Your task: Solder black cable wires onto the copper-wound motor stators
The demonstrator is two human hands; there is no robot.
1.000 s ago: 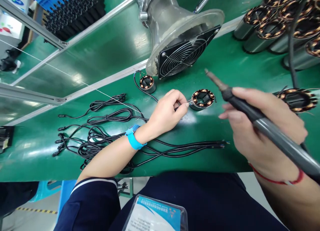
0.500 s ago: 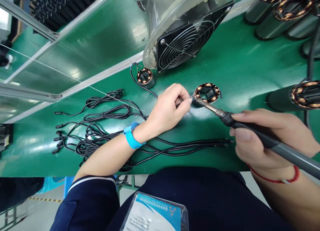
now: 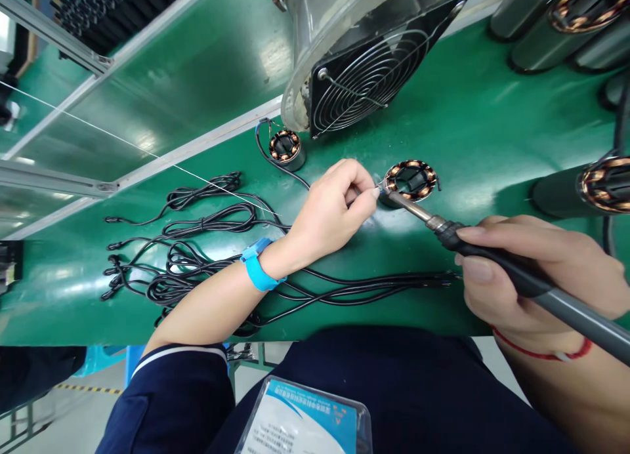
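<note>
My right hand [image 3: 531, 270] is closed around a soldering iron [image 3: 512, 264], whose metal tip reaches the left rim of a motor stator [image 3: 411, 180] with copper windings. Beside that rim, my left hand [image 3: 335, 205] pinches a thin wire end [image 3: 379, 187] between thumb and fingertips. The fingers partly hide the wire, and I cannot tell whether the tip touches it. A black cable passes behind my left hand. Around my left wrist sits a blue strap [image 3: 258, 265].
Coiled black cables [image 3: 197, 270] lie left on the green bench. A smaller stator [image 3: 285, 150] with a cable stands near a caged fan [image 3: 374, 80]. More stators [image 3: 546, 41] stand back right, another cylinder [image 3: 566, 188] at right. A thin white strand [image 3: 211, 186] crosses the left side.
The view has shifted slightly. Both hands stay almost in place, the iron's tip still at the stator's left rim and the left fingers still pinched.
</note>
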